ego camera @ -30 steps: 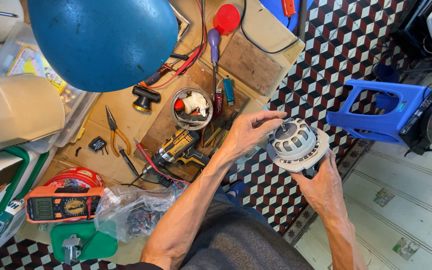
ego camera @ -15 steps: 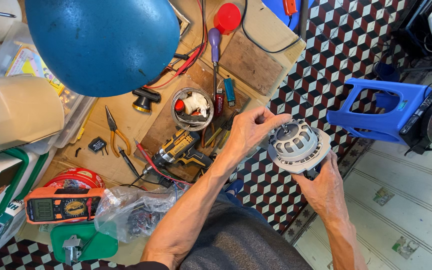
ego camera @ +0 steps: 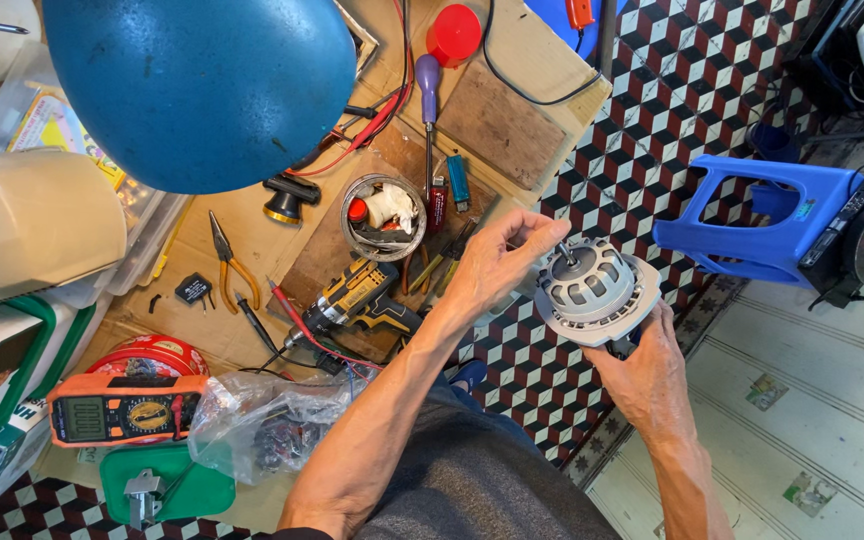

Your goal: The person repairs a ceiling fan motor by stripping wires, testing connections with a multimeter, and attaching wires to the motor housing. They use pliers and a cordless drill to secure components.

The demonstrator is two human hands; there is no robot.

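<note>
Covering cluttered workbench (ego camera: 512, 120), checkered floor (ego camera: 682, 90).

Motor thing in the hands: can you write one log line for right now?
left hand: pinching shaft of grey motor | right hand: holding motor from below | cordless drill: lying on workbench

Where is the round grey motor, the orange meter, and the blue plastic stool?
Round grey motor (ego camera: 597, 292), head view, on its slotted top face.
Orange meter (ego camera: 122, 410), head view, on its dial.
Blue plastic stool (ego camera: 747, 245), head view, on its near side rail.
</note>
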